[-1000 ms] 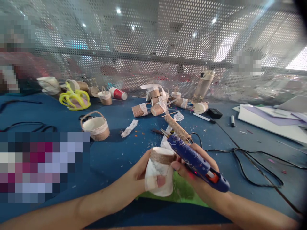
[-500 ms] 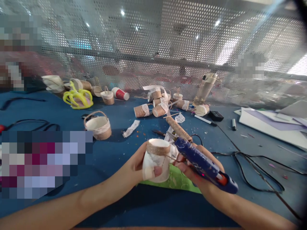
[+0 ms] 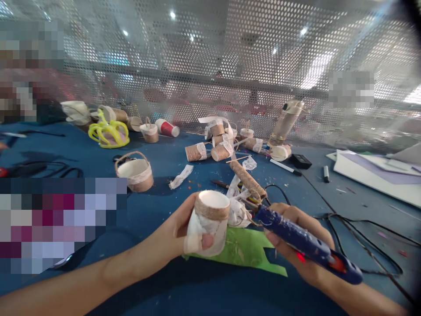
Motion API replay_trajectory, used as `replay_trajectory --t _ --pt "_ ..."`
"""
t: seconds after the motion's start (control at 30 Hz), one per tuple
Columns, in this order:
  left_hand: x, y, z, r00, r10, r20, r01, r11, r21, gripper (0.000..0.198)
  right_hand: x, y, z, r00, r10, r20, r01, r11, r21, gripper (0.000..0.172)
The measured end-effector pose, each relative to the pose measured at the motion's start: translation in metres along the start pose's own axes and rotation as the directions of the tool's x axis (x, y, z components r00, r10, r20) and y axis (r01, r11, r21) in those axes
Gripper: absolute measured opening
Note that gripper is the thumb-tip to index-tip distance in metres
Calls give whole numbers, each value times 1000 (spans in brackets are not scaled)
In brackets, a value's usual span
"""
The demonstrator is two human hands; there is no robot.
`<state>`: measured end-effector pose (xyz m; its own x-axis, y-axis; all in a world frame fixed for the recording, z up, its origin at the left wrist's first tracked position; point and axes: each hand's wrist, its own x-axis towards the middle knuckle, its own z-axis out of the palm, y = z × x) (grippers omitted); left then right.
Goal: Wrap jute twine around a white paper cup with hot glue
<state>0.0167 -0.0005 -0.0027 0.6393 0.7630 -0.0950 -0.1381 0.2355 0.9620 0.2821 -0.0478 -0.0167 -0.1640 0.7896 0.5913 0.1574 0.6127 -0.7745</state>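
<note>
My left hand [image 3: 189, 224] is wrapped round a white paper cup [image 3: 213, 226], thumb across its front. Brown twine [image 3: 212, 211] circles the cup just below the rim, and the cup stands nearly upright over a piece of green felt [image 3: 243, 250]. My right hand [image 3: 302, 232] is closed on a dark blue hot glue gun [image 3: 292, 235], whose nozzle points left towards the cup but stays apart from it. A thin strand shows near my right fingertips; whether they pinch it I cannot tell. Beyond the cup lie a roll of twine [image 3: 247, 177] and white lace [image 3: 235, 186].
A twine-wrapped basket [image 3: 135, 175] stands left. Several small wrapped cups [image 3: 222, 151], a red-and-white cup [image 3: 168, 128] and a yellow crown-like piece [image 3: 110, 134] lie farther back. A bottle [image 3: 286, 123] leans by the mesh panel [image 3: 197, 66]. Black cable [image 3: 348, 237] loops at right, below white sheets [image 3: 368, 171].
My right hand and the glue gun have moved right, away from the cup. The cup in my left hand has shifted slightly left. More of the green felt shows.
</note>
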Motion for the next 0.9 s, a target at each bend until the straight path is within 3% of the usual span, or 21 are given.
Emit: replay_trajectory --t 0.13,0.3,0.37,0.63,0.9 --pt "-1 -2 -4 998 42 54 -40 998 -38 57 1 -3 1 999 7 36 -8 1000 23 16" --pt "-4 1 7 992 82 97 -72 992 -99 50 4 -9 10 999 33 -36 -34 999 -35 19" --pt "-5 1 9 989 76 127 -61 991 -118 51 4 -9 12 997 74 3 -74 997 -20 20" --pt "-5 -2 -7 978 94 188 -83 995 -62 55 -1 -4 8 993 79 83 -91 982 164 18" --pt "-9 -2 -8 982 93 167 -83 994 -66 56 -1 -3 3 986 68 156 -73 997 30 17"
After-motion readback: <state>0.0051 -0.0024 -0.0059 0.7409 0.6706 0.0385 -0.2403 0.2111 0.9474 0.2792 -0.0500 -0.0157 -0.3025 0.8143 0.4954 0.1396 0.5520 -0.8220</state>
